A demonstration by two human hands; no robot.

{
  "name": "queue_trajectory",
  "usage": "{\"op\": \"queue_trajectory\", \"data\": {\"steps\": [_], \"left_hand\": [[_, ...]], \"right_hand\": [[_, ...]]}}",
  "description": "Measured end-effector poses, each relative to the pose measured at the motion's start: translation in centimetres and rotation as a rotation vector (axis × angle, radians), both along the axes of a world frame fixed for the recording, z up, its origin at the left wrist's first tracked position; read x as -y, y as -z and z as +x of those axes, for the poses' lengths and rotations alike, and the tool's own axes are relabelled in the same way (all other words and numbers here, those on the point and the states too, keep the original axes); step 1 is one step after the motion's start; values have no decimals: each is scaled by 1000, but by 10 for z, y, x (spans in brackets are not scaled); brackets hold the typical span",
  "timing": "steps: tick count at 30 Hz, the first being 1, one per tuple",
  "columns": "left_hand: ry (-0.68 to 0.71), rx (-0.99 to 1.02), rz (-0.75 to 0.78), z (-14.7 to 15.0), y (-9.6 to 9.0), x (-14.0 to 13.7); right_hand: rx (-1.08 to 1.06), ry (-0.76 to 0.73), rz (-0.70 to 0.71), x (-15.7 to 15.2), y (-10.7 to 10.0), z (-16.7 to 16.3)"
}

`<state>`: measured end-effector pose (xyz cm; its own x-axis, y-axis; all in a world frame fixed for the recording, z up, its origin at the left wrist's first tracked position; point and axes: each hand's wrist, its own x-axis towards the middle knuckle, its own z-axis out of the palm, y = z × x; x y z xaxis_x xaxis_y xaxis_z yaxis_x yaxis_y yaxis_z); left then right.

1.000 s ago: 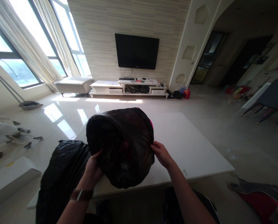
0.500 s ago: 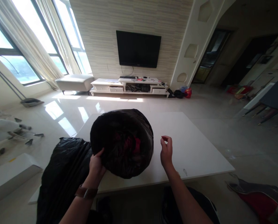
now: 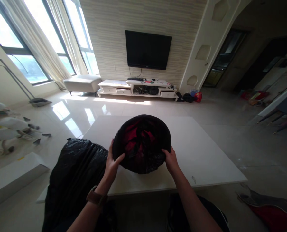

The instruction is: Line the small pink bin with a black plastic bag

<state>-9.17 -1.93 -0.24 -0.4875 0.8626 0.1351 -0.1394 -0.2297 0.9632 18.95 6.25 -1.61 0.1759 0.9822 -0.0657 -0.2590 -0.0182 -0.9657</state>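
Note:
A round trash can (image 3: 143, 141) lined with a black plastic bag stands over the white table, its mouth tilted toward me. Pinkish red shows inside, among the folds of the liner. My left hand (image 3: 113, 164) grips the left side of the rim, thumb over the edge and fingers along the outside. On the right side, my right hand (image 3: 171, 159) holds the rim with its thumb on the liner; its other fingers are mostly hidden behind the can. A large black plastic bag (image 3: 73, 177) lies to the left of my left hand, draped over the table's edge.
The white table (image 3: 201, 154) has a small clear mark or scrap near its front edge. A white box (image 3: 15, 174) lies at left by several white objects. A red and grey bag (image 3: 269, 206) is on the floor at right. A TV cabinet (image 3: 138, 88) stands across the room.
My right hand has moved in from beside the trash can to grip its right rim. The can has shifted right in the view, and more red shows inside.

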Motion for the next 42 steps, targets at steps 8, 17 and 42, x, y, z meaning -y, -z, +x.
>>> {"op": "queue_trajectory", "data": {"steps": [8, 17, 42], "left_hand": [[-108, 163, -216, -34, -16, -5], [336, 378, -68, -24, -33, 5], [202, 14, 12, -19, -27, 3]], "right_hand": [[-251, -76, -199, -1, -6, 26], [-331, -300, -366, -6, 5, 40], [160, 206, 14, 1, -5, 4]]}}
